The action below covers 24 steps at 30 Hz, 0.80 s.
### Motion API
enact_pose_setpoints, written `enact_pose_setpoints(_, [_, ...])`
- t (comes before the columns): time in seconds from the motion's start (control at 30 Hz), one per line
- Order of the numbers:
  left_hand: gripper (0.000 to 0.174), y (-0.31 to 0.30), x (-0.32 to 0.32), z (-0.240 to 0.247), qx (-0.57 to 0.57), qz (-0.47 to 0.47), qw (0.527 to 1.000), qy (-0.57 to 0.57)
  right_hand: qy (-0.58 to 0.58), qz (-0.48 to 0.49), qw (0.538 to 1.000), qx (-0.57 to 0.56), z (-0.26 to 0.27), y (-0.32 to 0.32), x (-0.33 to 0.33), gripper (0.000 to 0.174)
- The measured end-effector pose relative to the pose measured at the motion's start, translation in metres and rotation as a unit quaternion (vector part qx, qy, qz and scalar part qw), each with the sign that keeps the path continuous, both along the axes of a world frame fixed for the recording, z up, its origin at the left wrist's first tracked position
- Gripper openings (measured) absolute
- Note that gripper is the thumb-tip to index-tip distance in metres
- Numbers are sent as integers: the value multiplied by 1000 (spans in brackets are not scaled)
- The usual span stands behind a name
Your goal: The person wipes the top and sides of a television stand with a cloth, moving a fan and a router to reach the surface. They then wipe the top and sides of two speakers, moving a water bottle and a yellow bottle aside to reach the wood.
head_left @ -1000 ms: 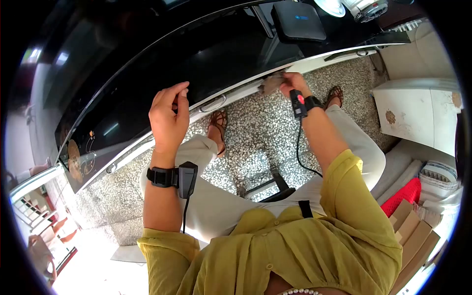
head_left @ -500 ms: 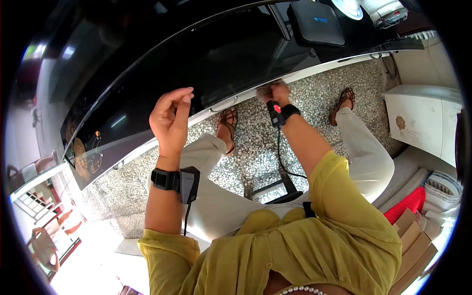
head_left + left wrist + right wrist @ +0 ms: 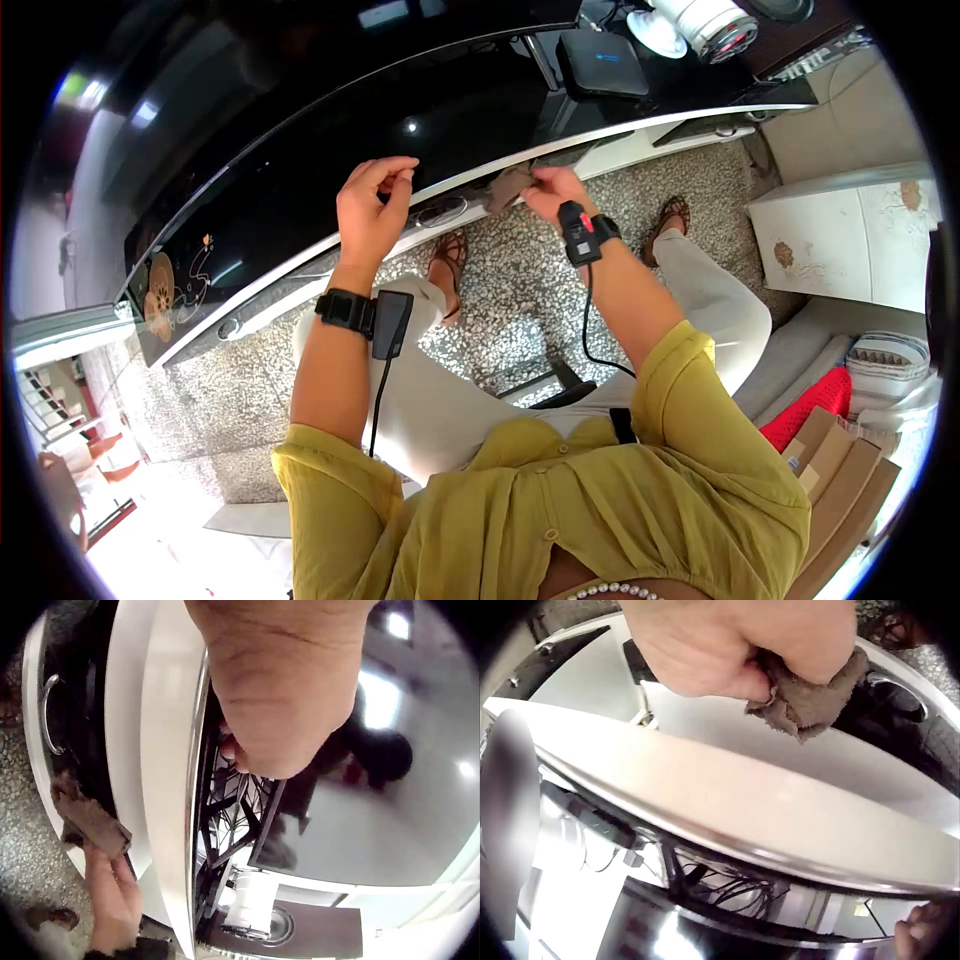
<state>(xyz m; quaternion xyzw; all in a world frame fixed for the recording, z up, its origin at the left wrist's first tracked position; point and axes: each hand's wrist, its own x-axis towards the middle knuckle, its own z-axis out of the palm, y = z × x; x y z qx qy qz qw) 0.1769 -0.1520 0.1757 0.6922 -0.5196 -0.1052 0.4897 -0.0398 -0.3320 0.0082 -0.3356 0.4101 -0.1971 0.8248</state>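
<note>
In the head view, my right hand [image 3: 560, 195] grips a grey-brown cloth [image 3: 508, 190] at the front of a low cabinet, just right of a metal drawer handle [image 3: 441, 211]. The right wrist view has the crumpled cloth [image 3: 810, 697] bunched under my fingers, against the dark drawer front. My left hand [image 3: 372, 215] hovers above the cabinet's glossy black top [image 3: 300, 190] near its front edge. Its fingers are loosely bent with the thumb near the index finger, and nothing shows between them.
A black box [image 3: 603, 62] with a small blue logo sits on the cabinet top, beside a round white object [image 3: 657, 34] and a white cylindrical device [image 3: 705, 25]. A white box-like cabinet [image 3: 840, 235] stands at the right. My sandalled feet are on the speckled floor [image 3: 520, 270].
My right hand has moved left along the cabinet front with the cloth, closer to the drawer handle. The left hand has shifted slightly right over the top.
</note>
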Motion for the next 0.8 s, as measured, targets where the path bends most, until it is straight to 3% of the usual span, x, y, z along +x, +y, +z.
enact_pose_setpoints(0.03, [15,2,-4,3,-11,7,1000,-4,-123,-148,964,184,15,-7,-2,31])
enact_pose_setpoints(0.07, [16,4,-10,7,-22,14,1000,-8,-127,-219,949,190,56,-3,-7,33])
enact_pose_setpoints(0.1, [16,5,-16,10,-33,20,999,-11,-198,-256,921,217,49,-15,-19,36])
enact_pose_setpoints(0.17, [15,15,-27,14,-52,-9,998,-34,-212,-248,925,195,65,-27,-44,37])
enact_pose_setpoints(0.2, [15,21,-33,16,-61,-23,997,-47,-198,-231,943,134,74,-24,-57,29])
enact_pose_setpoints(0.3, [14,40,-53,21,-43,-54,997,-23,-117,-241,957,111,114,-2,-87,32])
enact_pose_setpoints(0.37, [14,49,-60,18,-30,-70,995,-70,-142,-210,959,129,115,7,-112,33])
enact_pose_setpoints(0.43, [18,57,-69,4,-86,-100,983,-127,-175,-104,974,96,112,20,-135,35])
enact_pose_setpoints(0.5, [21,74,-89,14,45,-112,993,-8,-148,-30,988,36,136,50,-135,39])
enact_pose_setpoints(0.53, [23,81,-98,10,8,-118,992,32,-149,15,988,-32,152,72,-130,40])
enact_pose_setpoints(0.6, [46,89,-111,-3,1,-133,989,62,-158,36,987,-5,165,95,-115,41])
enact_pose_setpoints(0.63, [56,94,-116,-5,19,-134,990,46,-159,15,983,94,166,103,-107,41])
enact_pose_setpoints(0.67, [65,98,-119,-7,38,-136,990,29,-154,42,982,99,172,116,-100,41])
enact_pose_setpoints(0.7, [78,101,-117,-14,-12,-153,988,-14,-148,70,981,103,179,130,-91,40])
enact_pose_setpoints(0.73, [82,107,-119,-7,29,-150,988,0,-140,81,981,105,182,142,-83,41])
enact_pose_setpoints(0.8, [90,112,-117,-11,-11,-156,988,13,-150,125,973,126,184,158,-68,41])
